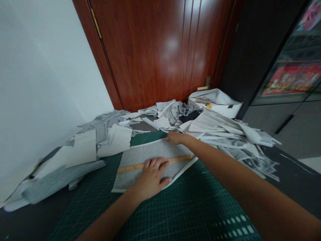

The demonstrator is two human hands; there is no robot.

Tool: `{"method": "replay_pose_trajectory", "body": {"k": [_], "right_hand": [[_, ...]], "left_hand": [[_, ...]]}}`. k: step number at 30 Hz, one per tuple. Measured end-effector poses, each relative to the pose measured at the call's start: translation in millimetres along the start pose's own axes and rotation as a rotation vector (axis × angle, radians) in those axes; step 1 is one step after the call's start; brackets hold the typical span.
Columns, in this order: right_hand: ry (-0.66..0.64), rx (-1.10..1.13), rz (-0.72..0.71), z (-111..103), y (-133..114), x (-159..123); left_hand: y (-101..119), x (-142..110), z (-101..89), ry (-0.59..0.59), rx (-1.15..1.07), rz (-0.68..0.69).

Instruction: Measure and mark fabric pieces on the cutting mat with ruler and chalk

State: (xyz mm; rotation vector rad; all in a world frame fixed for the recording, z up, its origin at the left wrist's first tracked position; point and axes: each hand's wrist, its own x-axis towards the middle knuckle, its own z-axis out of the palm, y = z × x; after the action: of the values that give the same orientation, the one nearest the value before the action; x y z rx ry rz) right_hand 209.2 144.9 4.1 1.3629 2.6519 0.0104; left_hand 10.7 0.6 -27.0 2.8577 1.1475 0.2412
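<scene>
A light grey piece of fabric (140,154) with white edges lies on the green cutting mat (190,207). Across its middle runs a wooden ruler (130,167). My left hand (154,177) rests flat on the ruler and fabric, fingers stretched out, thumb near the fabric's near edge. At the far edge, my right hand (173,138) has its fingers curled in and pinches the white border. Its fingertips are partly hidden, and its forearm crosses over the fabric's right end.
Heaps of grey and white fabric scraps lie left (82,147), along the back (173,112) and right (225,130) of the mat. A white box (225,108) stands at the back right. Behind are a brown wooden door (155,50) and a dark cabinet (278,124).
</scene>
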Motion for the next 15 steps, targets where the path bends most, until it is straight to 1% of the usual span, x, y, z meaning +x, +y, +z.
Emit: {"method": "replay_pose_trajectory", "body": {"k": [9, 15], "right_hand": [[0.015, -0.037, -0.005, 1.9, 1.6, -0.4], [0.01, -0.055, -0.018, 1.2, 1.2, -1.2]], "left_hand": [[17.7, -15.4, 4.5, 0.02, -0.063, 0.011], [32.1, -22.1, 4.6, -0.039, -0.041, -0.006]]}}
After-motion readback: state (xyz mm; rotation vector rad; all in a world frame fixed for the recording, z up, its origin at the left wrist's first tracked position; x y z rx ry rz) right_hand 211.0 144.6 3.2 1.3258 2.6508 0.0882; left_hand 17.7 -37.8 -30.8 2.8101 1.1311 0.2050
